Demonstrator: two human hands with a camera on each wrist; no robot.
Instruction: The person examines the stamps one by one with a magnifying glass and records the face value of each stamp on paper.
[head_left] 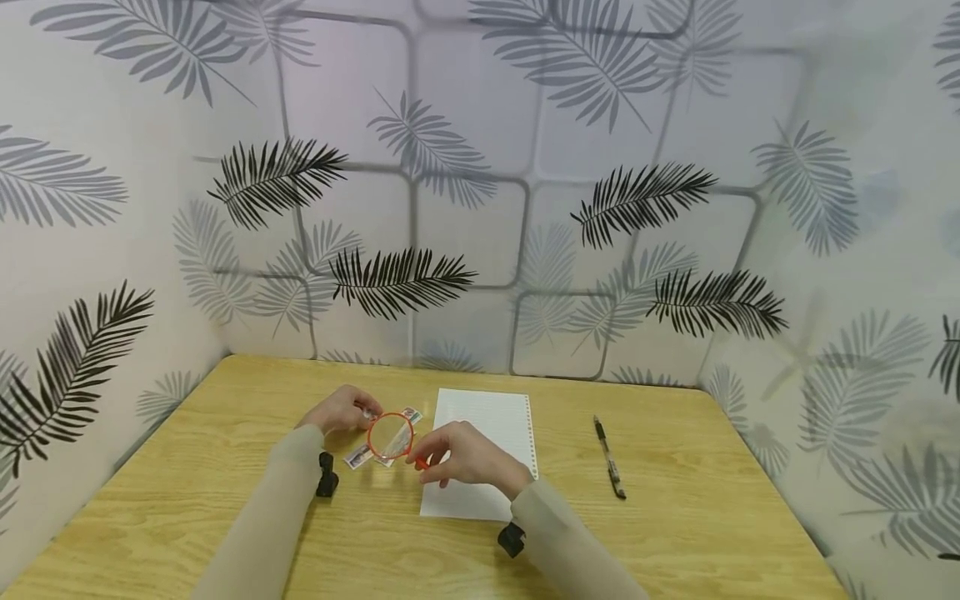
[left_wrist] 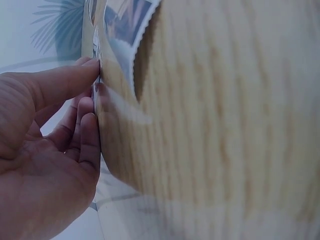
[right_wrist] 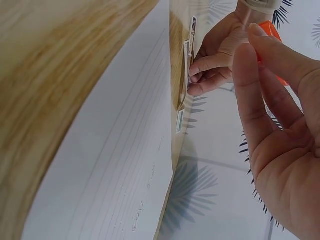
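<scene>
My right hand (head_left: 468, 454) holds a red-rimmed magnifying glass (head_left: 410, 452) by its handle; the red handle (right_wrist: 270, 31) shows between thumb and fingers in the right wrist view. Its round lens hovers above several postage stamps (head_left: 358, 456) on the table. To the left of the lens, my left hand (head_left: 342, 410) pinches the edge of a small stamp (left_wrist: 96, 42) between thumb and fingers, low over the tabletop. Another stamp (left_wrist: 131, 35) with a toothed edge lies close by in the left wrist view. The glass partly covers the stamps in the head view.
A lined sheet of paper (head_left: 480, 417) lies under and behind my right hand, with faint handwriting visible in the right wrist view. Farther right lies a black pen (head_left: 610, 458). The wooden table (head_left: 697, 500) meets leaf-patterned walls (head_left: 480, 325) at the back and sides.
</scene>
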